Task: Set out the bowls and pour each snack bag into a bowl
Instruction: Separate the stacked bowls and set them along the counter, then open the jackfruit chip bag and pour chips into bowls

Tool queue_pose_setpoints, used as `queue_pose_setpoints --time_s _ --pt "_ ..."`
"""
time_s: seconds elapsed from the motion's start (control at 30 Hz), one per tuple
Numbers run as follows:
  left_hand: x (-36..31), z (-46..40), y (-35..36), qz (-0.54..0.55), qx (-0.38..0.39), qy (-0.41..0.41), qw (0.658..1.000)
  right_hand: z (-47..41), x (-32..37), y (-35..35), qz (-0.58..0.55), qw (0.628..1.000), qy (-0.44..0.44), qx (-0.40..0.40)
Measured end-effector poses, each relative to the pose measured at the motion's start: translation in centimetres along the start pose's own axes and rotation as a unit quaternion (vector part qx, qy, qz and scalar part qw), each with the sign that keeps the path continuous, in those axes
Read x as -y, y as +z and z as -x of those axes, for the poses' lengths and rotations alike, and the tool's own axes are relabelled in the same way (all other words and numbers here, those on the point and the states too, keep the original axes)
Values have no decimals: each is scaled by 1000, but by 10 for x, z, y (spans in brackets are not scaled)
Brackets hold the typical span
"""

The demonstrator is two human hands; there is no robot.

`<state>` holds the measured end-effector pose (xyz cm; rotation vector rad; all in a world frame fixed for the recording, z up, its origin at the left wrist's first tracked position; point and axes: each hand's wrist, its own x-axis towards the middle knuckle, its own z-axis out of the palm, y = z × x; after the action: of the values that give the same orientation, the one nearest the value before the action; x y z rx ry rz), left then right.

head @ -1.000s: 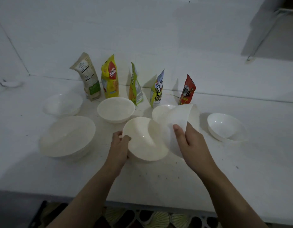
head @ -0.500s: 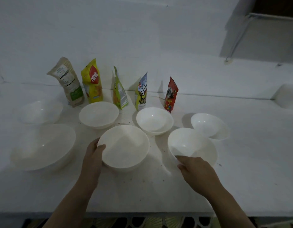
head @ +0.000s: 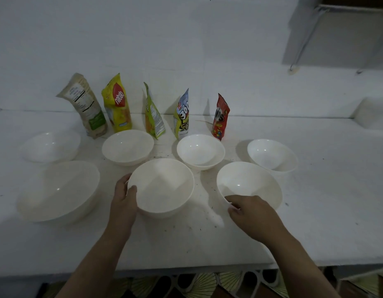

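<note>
1. Both hands are at the nearest bowls; my left hand point(head: 124, 201) grips the near-left rim of the middle front bowl point(head: 161, 187), thumb hooked over the edge; my right hand point(head: 248, 211) rests curled at the near rim of the right front bowl point(head: 249, 186), fingertips touching it, though I cannot tell whether it truly pinches the rim.

2. Doing this step well, as I judge it: settle each bowl flat on the bench point(head: 186, 244) before letting go; keep a gap between rims so a poured bag does not spill into a neighbour; leave each bowl roughly in front of a bag.

3. Large bowl point(head: 58, 190) sits well to the left, untouched; behind the front bowls stand four more: far-left bowl point(head: 51, 146), second bowl point(head: 128, 146), third bowl point(head: 201, 152), far-right bowl point(head: 272, 154); all look empty, so pouring has not begun.

4. Farthest back, five snack bags stand upright against the wall: the beige bag point(head: 85, 106) shows a nutrition panel too small to read, with a green patch low down; the yellow bag point(head: 117, 103) reads "nabati" on a red oval; the green bag point(head: 153, 112) is turned edge-on, its print illegible; the blue-and-yellow bag point(head: 183, 114) shows "360"; the red bag point(head: 220, 117) shows only partial letters, perhaps "ls".
</note>
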<state>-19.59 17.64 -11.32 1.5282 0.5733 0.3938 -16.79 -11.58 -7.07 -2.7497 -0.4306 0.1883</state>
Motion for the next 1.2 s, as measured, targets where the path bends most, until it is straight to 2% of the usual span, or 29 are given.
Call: queue_pose_setpoints --time_s 0.13,0.2,0.27,0.4,0.6,0.73,0.83,1.07,1.2 --pt "-1 -3 0 -15 -2 6 1000 4 5 -2 -59 998 -20 -19" --pt "-2 -2 0 -33 -2 20 999 5 9 -1 -61 996 -35 -56" --pt "-5 2 -1 -54 -7 62 997 3 13 0 -51 991 -40 -116" --pt "-26 7 -4 -122 -8 190 974 -7 36 -3 -117 968 -65 -211" --pt "-93 -5 -12 -8 31 268 963 -57 120 -22 -224 925 -159 -265" --pt "-128 -28 -40 52 7 278 959 -98 178 -33 -257 899 -217 -282" --pt "-148 -53 -72 80 -29 275 958 -132 223 -35 -252 897 -223 -288" --pt "-179 -132 -152 109 -49 194 974 -211 332 -40 -202 911 -211 -291" --pt "-189 -185 -188 130 -34 123 983 -263 385 -32 -178 946 -164 -216"
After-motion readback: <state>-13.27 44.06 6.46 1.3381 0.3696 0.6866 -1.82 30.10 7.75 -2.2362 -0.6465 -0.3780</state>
